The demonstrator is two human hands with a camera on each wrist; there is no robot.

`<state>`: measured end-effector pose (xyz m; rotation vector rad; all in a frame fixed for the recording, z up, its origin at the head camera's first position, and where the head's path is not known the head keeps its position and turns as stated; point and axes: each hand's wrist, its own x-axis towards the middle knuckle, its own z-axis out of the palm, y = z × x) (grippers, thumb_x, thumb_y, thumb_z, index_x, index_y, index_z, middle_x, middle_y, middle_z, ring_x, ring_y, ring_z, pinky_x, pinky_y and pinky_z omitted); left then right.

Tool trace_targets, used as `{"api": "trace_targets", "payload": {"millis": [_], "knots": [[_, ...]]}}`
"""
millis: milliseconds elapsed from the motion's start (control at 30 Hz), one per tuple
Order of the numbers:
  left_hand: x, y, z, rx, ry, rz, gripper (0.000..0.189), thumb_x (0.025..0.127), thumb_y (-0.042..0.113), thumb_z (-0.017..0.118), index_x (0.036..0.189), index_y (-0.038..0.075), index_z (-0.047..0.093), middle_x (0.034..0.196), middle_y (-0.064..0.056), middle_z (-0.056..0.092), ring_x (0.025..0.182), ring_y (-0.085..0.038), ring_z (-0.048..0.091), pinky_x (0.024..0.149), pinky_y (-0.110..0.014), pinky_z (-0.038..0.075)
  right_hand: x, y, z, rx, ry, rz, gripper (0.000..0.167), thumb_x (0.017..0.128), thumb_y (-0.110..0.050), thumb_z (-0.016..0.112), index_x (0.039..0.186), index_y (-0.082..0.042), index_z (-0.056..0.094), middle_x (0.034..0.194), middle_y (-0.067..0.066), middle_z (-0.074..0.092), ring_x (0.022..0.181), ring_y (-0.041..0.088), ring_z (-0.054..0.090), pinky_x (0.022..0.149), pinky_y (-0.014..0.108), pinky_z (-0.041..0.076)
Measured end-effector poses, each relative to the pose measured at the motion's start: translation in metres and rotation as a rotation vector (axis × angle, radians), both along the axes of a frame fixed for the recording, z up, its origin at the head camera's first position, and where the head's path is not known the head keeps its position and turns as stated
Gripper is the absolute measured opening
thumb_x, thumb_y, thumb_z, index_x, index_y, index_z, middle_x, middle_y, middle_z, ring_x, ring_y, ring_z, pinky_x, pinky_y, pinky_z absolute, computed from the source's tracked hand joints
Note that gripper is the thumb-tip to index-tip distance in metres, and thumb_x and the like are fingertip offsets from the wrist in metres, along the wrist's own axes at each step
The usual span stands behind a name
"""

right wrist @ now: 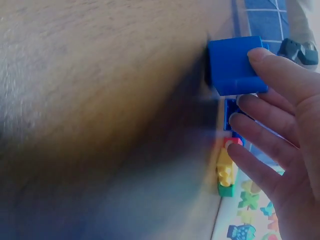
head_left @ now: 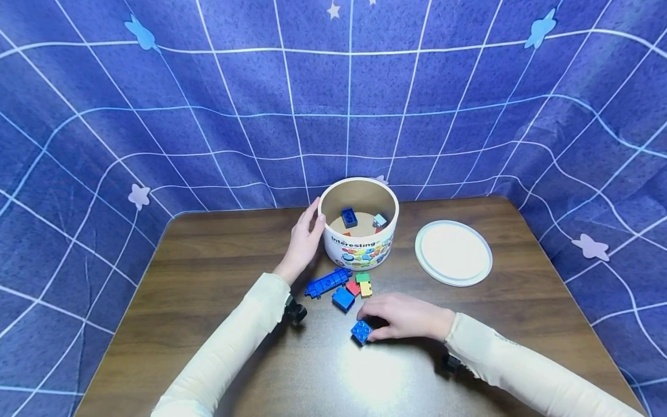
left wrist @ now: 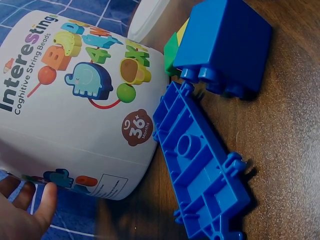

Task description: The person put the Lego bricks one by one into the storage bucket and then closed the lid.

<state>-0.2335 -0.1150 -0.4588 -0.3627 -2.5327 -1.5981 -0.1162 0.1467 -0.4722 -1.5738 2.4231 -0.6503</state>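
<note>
A white round tub (head_left: 359, 252) printed "Interesting" stands toward the back of the table. My left hand (head_left: 304, 240) rests against its left side near the rim, with fingers fairly straight; the left wrist view shows a few fingertips (left wrist: 47, 202) at the wall. In front of the tub, my right hand (head_left: 409, 315) pinches a blue building block (head_left: 361, 332) with studs on top. The right wrist view shows the thumb on this block (right wrist: 235, 65). Between the hands lie a long blue slatted piece (head_left: 328, 282), another blue block (head_left: 343, 299), and small red (head_left: 353, 288), yellow (head_left: 366, 289) and green blocks (head_left: 362, 278).
Inside the tub are a dark blue block (head_left: 349, 218), a pale blue piece (head_left: 379, 220) and bits of red. A white round lid (head_left: 453, 253) lies flat to the tub's right. Blue curtain cloth (head_left: 323, 133) with white lines hangs around the wooden table (head_left: 219, 255).
</note>
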Motion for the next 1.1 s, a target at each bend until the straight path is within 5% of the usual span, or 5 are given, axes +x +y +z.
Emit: {"api": "trace_targets", "payload": {"millis": [433, 1100], "knots": [[-0.003, -0.001, 0.000, 0.008, 0.008, -0.004, 0.057, 0.112, 0.033, 0.047, 0.164, 0.014, 0.035, 0.167, -0.010, 0.036, 0.154, -0.028, 0.033, 0.123, -0.049, 0.033, -0.021, 0.023, 0.032, -0.090, 0.135, -0.095, 0.032, 0.094, -0.031, 0.080, 0.119, -0.013, 0.072, 0.111, -0.003, 0.072, 0.102, 0.012, 0.068, 0.092, 0.033, 0.058], [0.000, 0.000, 0.000, -0.003, 0.027, 0.009, 0.055, 0.111, 0.031, 0.049, 0.163, 0.015, 0.037, 0.164, -0.012, 0.040, 0.152, -0.028, 0.036, 0.123, -0.048, 0.034, -0.065, 0.043, 0.133, -0.179, 0.284, -0.255, 0.036, 0.092, -0.026, 0.082, 0.123, -0.009, 0.073, 0.119, 0.003, 0.073, 0.110, 0.017, 0.067, 0.095, 0.039, 0.058]]}}
